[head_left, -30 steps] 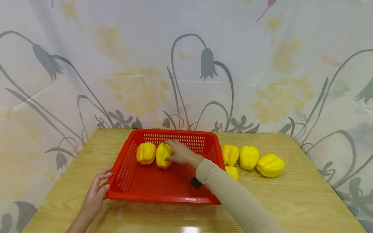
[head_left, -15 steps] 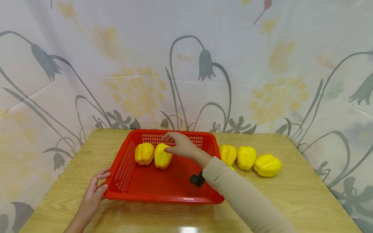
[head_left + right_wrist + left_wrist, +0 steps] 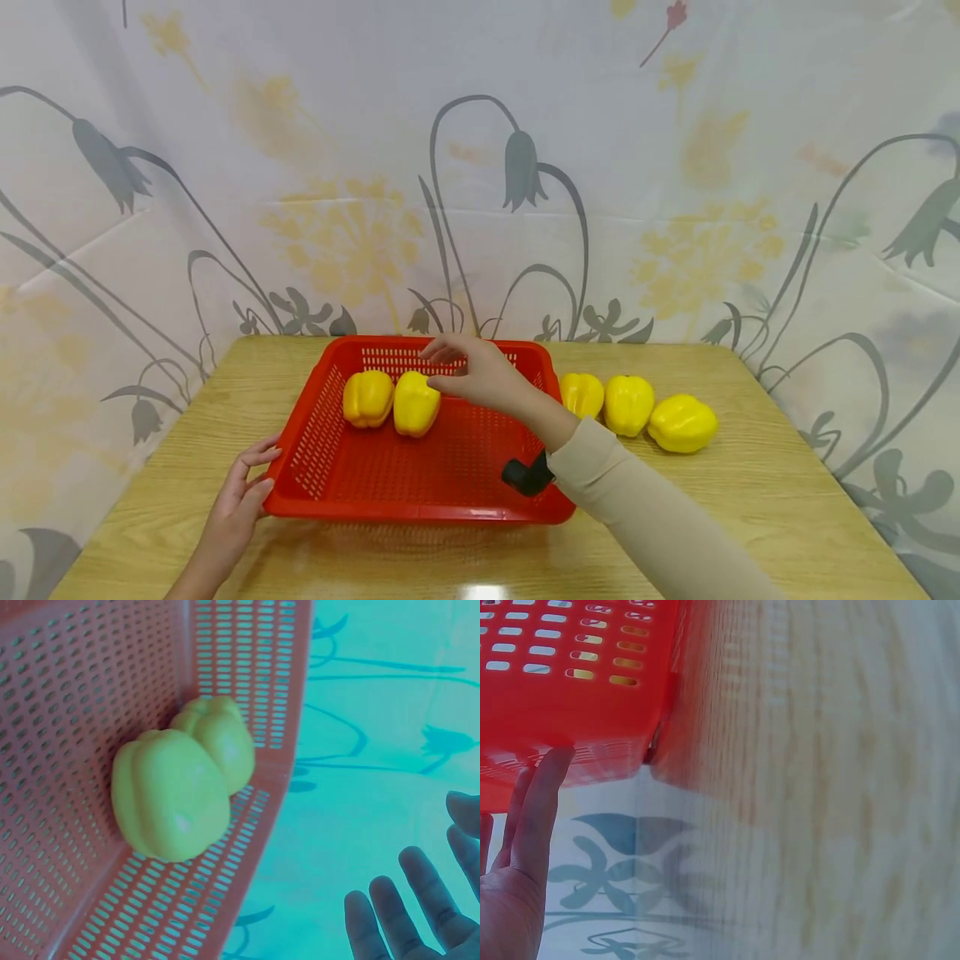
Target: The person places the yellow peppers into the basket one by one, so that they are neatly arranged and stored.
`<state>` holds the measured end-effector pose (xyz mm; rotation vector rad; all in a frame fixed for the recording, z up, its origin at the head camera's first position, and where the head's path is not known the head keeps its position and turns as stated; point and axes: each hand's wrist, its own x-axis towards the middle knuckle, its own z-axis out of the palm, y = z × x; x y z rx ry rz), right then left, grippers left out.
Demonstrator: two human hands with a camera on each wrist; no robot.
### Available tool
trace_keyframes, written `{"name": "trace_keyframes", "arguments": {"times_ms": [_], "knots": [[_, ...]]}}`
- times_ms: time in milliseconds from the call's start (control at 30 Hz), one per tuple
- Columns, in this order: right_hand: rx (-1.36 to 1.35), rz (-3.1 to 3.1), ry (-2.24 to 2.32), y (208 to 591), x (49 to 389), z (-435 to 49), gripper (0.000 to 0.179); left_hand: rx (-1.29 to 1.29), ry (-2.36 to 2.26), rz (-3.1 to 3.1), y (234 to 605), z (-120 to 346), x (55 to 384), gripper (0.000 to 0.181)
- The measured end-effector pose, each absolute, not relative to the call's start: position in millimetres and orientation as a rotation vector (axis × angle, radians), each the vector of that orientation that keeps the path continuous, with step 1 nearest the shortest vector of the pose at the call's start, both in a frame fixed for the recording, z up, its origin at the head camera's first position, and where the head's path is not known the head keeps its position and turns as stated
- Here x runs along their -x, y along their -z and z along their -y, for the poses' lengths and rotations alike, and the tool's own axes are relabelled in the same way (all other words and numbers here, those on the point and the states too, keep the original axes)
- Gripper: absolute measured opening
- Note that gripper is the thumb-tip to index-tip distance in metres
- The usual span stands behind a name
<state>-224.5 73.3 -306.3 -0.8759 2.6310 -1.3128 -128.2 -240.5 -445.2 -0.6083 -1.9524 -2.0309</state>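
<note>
Two yellow bell peppers sit side by side in the red plastic basket (image 3: 420,512): the left pepper (image 3: 368,399) and the right pepper (image 3: 416,404). My right hand (image 3: 480,371) hovers over the basket just right of the right pepper, holding nothing. In the right wrist view its fingers (image 3: 427,889) are spread, apart from both peppers. At the basket's left side my left hand (image 3: 238,500) touches the outer edge near the front corner. Its fingers (image 3: 538,825) look fairly straight against the outer wall in the left wrist view.
Right of the basket, on the wooden table (image 3: 750,517), lie more yellow bell peppers: one beside the basket wall (image 3: 581,393), a middle pepper (image 3: 628,405) and an outer pepper (image 3: 683,423). A flower-printed cloth (image 3: 360,125) hangs behind. A black wrist device (image 3: 527,475) overlaps the basket.
My right hand has let go of the right pepper, then risen and drawn back to the right. The pepper stays in the basket. My left hand keeps its place at the basket's edge.
</note>
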Motion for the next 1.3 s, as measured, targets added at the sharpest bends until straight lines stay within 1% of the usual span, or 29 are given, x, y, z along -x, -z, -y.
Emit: {"name": "trace_keyframes", "arguments": {"times_ms": [267,633,967,1133,1300], "knots": [[0.933,-2.682,1.291,301,207,-90,0.025,0.599,2.030,1.957,445,239,128,0.032],[0.965,-2.662,1.295,311,189,-117,0.024,0.610,2.032,1.955,447,241,128,0.034],[0.920,-2.682,1.292,336,171,-146,0.024,0.631,2.044,1.943,449,239,127,0.034],[0.942,-2.712,1.335,351,167,-160,0.023,0.607,2.022,1.956,450,240,128,0.033],[0.881,-2.772,1.401,364,164,-173,0.023,0.591,2.014,1.973,448,242,128,0.031]]}}
